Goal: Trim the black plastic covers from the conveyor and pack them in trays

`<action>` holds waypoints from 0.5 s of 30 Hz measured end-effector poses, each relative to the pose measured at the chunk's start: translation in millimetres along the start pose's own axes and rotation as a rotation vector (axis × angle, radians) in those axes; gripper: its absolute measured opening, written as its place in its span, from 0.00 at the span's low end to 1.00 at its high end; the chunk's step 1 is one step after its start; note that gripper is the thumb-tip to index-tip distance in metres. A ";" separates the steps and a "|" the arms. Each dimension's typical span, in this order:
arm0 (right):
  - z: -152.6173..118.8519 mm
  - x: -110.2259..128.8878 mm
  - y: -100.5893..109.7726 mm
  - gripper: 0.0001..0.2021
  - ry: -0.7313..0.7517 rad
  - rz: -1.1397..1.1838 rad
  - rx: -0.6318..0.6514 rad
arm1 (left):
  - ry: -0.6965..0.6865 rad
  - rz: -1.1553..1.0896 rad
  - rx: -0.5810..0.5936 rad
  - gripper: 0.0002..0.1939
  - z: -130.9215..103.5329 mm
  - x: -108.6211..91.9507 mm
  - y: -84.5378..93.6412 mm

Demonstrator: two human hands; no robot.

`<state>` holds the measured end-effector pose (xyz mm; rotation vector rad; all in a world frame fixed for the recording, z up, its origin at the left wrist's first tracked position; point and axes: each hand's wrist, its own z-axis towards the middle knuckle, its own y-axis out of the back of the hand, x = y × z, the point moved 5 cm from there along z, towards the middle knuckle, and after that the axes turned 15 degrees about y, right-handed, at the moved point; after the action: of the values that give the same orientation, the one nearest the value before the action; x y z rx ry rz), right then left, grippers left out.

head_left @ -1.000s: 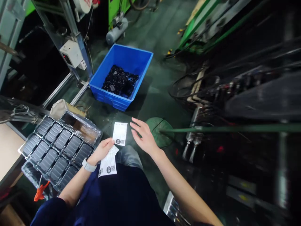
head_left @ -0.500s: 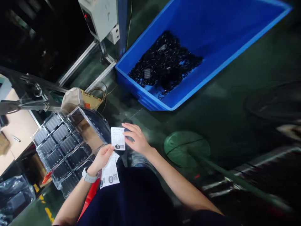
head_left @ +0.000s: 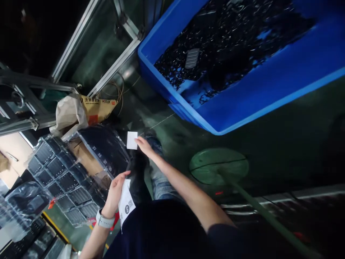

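My right hand (head_left: 143, 145) reaches forward and pinches a small white label (head_left: 132, 140) above a dark bagged bundle (head_left: 107, 146). Nearer my body, my left hand (head_left: 116, 190), a watch on its wrist, holds a strip of white labels with printed codes (head_left: 126, 203). To the left, clear plastic trays of black rectangular parts (head_left: 58, 176) lie stacked, partly wrapped in film.
A big blue bin (head_left: 256, 93) with black scrap parts sits on the green floor ahead. A crumpled brown paper bag (head_left: 78, 111) lies by an aluminium frame (head_left: 107, 72). A green round disc (head_left: 218, 166) lies on the floor at right. A wooden tabletop (head_left: 10, 151) shows at far left.
My right hand has taken one label off the strip and carried it forward toward the bagged bundle. The left hand has drawn back with the strip. The view has tipped closer to the bin.
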<state>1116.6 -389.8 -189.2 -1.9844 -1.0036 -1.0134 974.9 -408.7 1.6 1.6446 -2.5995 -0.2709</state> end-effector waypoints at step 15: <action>-53.4 -17.3 -122.5 0.13 -0.258 0.478 0.223 | 0.143 -0.108 -0.145 0.31 6.5 54.3 27.8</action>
<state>987.3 -381.9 -152.4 -2.0569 -0.6815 -0.3774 925.8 -445.2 -2.5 1.6896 -2.3344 -0.3252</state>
